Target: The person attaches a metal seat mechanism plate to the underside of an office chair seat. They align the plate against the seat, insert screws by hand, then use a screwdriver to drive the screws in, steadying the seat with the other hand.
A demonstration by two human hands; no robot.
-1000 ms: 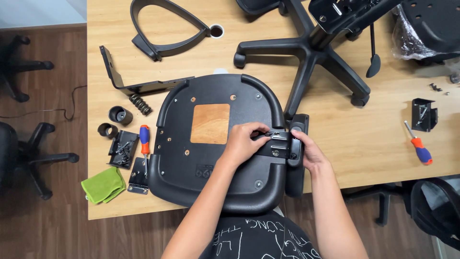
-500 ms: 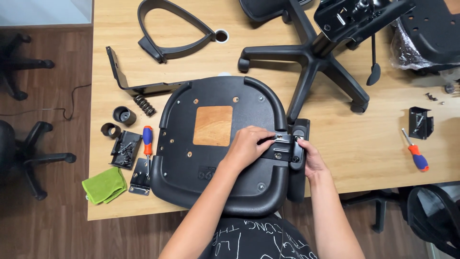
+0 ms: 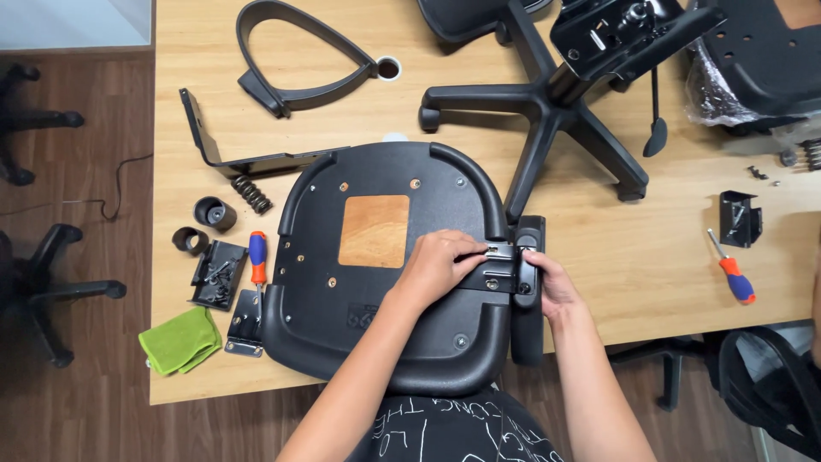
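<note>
Wood-floor room, light wooden table [image 3: 684,257] under your view; parts spread across it. Scan left to right.

Far left, near edge: green cloth [image 3: 178,340], small black bracket w/ screws [image 3: 218,274], two short black cylinders [image 3: 205,224], coil spring [image 3: 251,194], and orange/blue screwdriver [image 3: 257,261] lying w/ long axis near-to-far, just beside the seat's left edge. Farther back: L-shaped metal bar [image 3: 224,158] and looped black armrest frame [image 3: 299,56].

Centre: black seat pan [image 3: 376,342], underside up, wood patch showing in the middle. It lies directly in front of you, near edge of table.

Right side of seat: your left hand [image 3: 436,267] reaches across the pan, fingers curled and pressed down on the armrest bracket [image 3: 494,267], thumb and forefinger pinching at its inner end. Bracket's long axis runs left-right, bridging seat rim to armrest [image 3: 528,295]. Armrest's long axis runs near-to-far, touching the seat's right edge. Your right hand [image 3: 554,287] wraps the armrest from the outer side, fingers closed around it, steadying it against the pan. Right hand is the nearer one to the armrest; left is nearer to the bracket's screw holes.

Far right: five-star chair base [image 3: 547,111] lying on its side, second screwdriver [image 3: 732,269], small black clip part [image 3: 740,218], another seat shell [image 3: 761,60] at the far corner.
</note>
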